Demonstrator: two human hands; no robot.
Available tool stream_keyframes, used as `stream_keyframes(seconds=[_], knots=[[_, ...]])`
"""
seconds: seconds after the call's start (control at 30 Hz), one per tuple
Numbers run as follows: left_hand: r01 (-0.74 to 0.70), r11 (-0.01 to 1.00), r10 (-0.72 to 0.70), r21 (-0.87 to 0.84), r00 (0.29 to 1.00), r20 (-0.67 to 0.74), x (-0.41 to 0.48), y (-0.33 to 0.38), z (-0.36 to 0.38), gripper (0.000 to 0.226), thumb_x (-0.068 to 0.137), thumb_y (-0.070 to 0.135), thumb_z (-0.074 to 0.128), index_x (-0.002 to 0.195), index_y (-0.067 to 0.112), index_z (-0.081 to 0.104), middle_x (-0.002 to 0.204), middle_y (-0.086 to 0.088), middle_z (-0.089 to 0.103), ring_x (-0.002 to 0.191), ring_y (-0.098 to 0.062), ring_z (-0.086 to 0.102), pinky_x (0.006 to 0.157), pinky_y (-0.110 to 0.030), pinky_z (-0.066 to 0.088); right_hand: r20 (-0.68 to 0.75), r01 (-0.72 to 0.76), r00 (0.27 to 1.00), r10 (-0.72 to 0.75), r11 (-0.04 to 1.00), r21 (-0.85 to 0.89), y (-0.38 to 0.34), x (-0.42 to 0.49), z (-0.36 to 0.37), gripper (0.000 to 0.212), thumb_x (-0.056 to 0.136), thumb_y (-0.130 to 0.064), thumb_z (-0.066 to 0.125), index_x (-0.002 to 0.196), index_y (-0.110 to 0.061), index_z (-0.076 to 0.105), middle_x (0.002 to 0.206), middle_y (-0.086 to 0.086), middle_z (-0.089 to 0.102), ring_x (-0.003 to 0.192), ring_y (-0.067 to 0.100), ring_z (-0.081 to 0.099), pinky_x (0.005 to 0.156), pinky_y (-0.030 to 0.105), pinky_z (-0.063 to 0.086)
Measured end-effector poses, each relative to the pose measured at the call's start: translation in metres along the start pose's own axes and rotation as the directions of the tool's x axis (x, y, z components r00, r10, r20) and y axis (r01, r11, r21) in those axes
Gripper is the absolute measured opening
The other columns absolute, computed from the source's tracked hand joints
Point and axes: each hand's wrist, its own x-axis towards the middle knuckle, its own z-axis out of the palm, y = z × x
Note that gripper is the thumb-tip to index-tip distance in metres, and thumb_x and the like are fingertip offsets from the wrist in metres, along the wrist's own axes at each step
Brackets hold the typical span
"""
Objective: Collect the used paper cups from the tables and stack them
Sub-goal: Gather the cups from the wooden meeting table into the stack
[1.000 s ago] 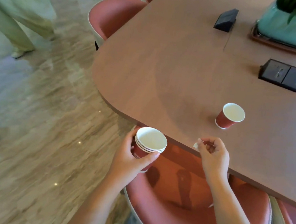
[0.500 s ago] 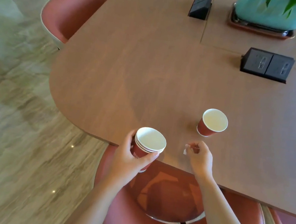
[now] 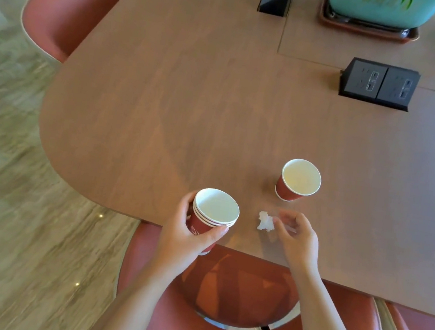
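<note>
L hand wraps our stack of cups, three rims showing, held just off the near edge of the table, above the chair seat. R hand hovers low over the tabletop, thumb and forefinger pinched on or right at a crumpled white scrap; can't tell whether it's truly gripped or only touched. Other fingers curled loosely.

One loose cup stands upright on the table, near and just beyond R hand, looks empty or nearly so, can't say for sure.

Step in hand, we judge: deal w/ the scrap, then fetch that cup. To do it well: free R hand first or drop the scrap into the top cup; take the loose cup by its wall, not the rim; keep it upright in case of dregs; bring the stack level and seat it straight down so rims nest w/o jamming.
</note>
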Motion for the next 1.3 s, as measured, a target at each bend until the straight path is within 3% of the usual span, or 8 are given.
stream_keyframes(seconds=[0.33,0.57,0.67,0.8,0.9,1.0,1.2,1.3], knots=[[-0.016,0.999,0.015,0.038,0.999,0.032,0.002,0.003,0.011,0.06,0.057,0.034,0.081,0.109,0.041,0.052,0.098,0.032,0.062,0.091,0.01,0.06,0.055,-0.005,0.047,-0.209,0.056,0.977,-0.053,0.998,0.011,-0.009,0.023,-0.037,0.041,0.075,-0.025,0.073,0.109,-0.026,0.05,0.11,-0.005,0.056,0.098,0.01,0.056,0.074,0.016,0.039],[-0.018,1.0,0.017,0.024,0.999,0.033,0.007,0.006,0.014,0.066,0.052,0.044,0.08,0.111,0.042,0.052,0.102,0.029,0.062,0.095,0.006,0.06,0.057,-0.007,0.048,-0.095,0.106,0.989,-0.114,0.991,-0.086,-0.034,0.048,-0.031,0.081,0.065,-0.038,0.078,0.133,-0.026,0.035,0.125,-0.009,0.038,0.097,-0.012,0.047,0.081,0.024,0.037],[-0.024,0.999,0.023,0.025,0.999,0.033,0.007,0.005,0.014,0.065,0.053,0.044,0.081,0.111,0.042,0.052,0.102,0.028,0.063,0.096,0.006,0.06,0.057,-0.007,0.048,-0.079,0.104,0.99,-0.117,0.984,-0.148,-0.036,0.054,-0.024,0.084,0.066,-0.039,0.079,0.135,-0.024,0.033,0.13,-0.005,0.036,0.083,-0.026,0.044,0.074,0.022,0.035],[-0.026,0.999,0.025,0.03,0.999,0.032,0.006,0.003,0.012,0.061,0.054,0.044,0.082,0.108,0.048,0.053,0.103,0.027,0.063,0.097,0.005,0.06,0.058,-0.007,0.049,-0.075,0.067,0.994,-0.08,0.985,-0.161,-0.034,0.057,-0.02,0.084,0.067,-0.042,0.077,0.136,-0.027,0.032,0.132,-0.005,0.037,0.082,-0.004,0.05,0.075,0.025,0.036],[-0.031,0.999,0.03,0.034,0.999,0.026,0.004,0.003,0.009,0.061,0.054,0.044,0.081,0.108,0.048,0.053,0.103,0.027,0.063,0.097,0.004,0.06,0.058,-0.007,0.049,-0.101,0.084,0.99,-0.099,0.985,-0.148,-0.035,0.056,-0.021,0.079,0.069,-0.037,0.076,0.134,-0.023,0.035,0.131,-0.004,0.039,0.077,-0.028,0.044,0.073,0.025,0.035],[-0.036,0.999,0.035,0.034,0.999,0.027,0.002,0.004,0.009,0.063,0.054,0.044,0.081,0.11,0.045,0.052,0.101,0.028,0.063,0.096,0.006,0.06,0.057,-0.006,0.049,-0.108,0.061,0.991,-0.075,0.99,-0.124,-0.04,0.053,-0.024,0.076,0.068,-0.036,0.076,0.132,-0.023,0.037,0.128,-0.006,0.04,0.089,-0.008,0.049,0.076,0.026,0.037],[-0.059,0.997,0.057,0.056,0.998,0.033,-0.005,0.004,0.008,0.066,0.054,0.046,0.08,0.113,0.042,0.051,0.103,0.029,0.062,0.097,0.006,0.06,0.058,-0.005,0.048,-0.022,0.091,0.996,-0.089,0.992,0.087,-0.048,0.021,-0.026,0.068,0.068,-0.03,0.078,0.126,-0.03,0.044,0.119,-0.014,0.049,0.101,0.002,0.053,0.068,0.004,0.043],[-0.057,0.997,0.054,0.059,0.997,0.053,-0.007,0.003,0.005,0.066,0.053,0.046,0.081,0.112,0.044,0.053,0.104,0.027,0.063,0.099,0.004,0.059,0.058,-0.006,0.048,0.073,0.089,0.991,-0.111,0.964,0.252,-0.059,0.001,-0.029,0.061,0.064,-0.031,0.08,0.117,-0.038,0.051,0.114,-0.018,0.056,0.101,-0.001,0.057,0.074,0.012,0.047]])
